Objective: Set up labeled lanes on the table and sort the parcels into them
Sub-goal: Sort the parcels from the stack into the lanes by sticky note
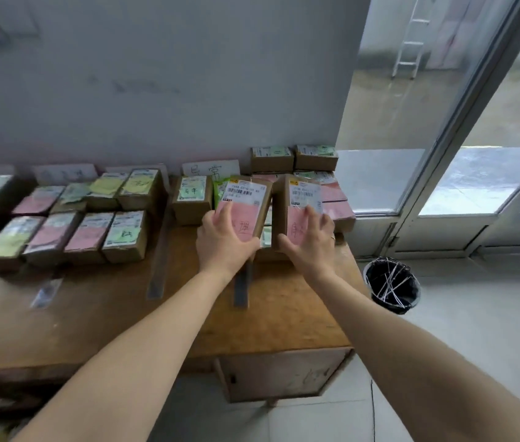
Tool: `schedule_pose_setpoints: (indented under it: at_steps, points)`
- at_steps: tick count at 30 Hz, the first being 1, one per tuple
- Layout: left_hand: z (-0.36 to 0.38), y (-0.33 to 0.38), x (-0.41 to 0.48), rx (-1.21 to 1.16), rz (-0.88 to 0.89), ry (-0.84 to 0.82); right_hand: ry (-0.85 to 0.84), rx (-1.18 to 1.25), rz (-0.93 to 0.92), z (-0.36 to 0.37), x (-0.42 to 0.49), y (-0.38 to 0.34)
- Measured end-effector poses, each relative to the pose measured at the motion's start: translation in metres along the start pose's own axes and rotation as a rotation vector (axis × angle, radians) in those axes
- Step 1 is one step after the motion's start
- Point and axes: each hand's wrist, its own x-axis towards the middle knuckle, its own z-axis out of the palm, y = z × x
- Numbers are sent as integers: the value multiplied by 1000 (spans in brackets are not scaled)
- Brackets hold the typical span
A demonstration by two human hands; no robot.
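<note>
2 bare forearms reach forward from the bottom edge over the wooden surface (284, 317). The left hand (223, 247) holds the left parcel (247, 199), a brown box with a white barcode label and a pink note on its face. Its fingers lie spread on the note and its thumb hooks around the lower edge. Just beside it, the right hand (311, 247) holds the right parcel (298, 202), a box of the same kind, with the thumb at the lower left corner and the fingers on the face. Both parcels are tilted up toward the camera over the right end of the surface, with their inner sides very near each other. Whether their lower edges rest on something cannot be told. Below the left hand a dark tape strip (241, 288) lies on the wood, and a second tape strip (156, 275) lies further left. Beyond that second strip a group of parcels (92, 224) stands in 2 rows with pink, yellow and green notes. Behind the held parcels are a box with a green note (192, 199) and, to the right, flat pink-noted parcels (335, 199) with 2 stacked boxes (293, 157) behind them. A white label card (210, 169) with handwritten characters leans on the wall. On the floor to the right stands a black bin (392, 285).
</note>
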Motion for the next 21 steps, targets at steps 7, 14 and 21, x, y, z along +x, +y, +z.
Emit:
schedule_pose_setpoints:
  at_steps: [7,14,21]
  points:
    - [-134,-144,-3,100,-125,182,-117,27,-209,110,-40,-162]
    - [-238,-291,-14,128,-360,225,-192,-33,-319,210,-93,-279]
    - [-274,-370,3,133,-515,235,-266,-70,-433,276,-93,-349]
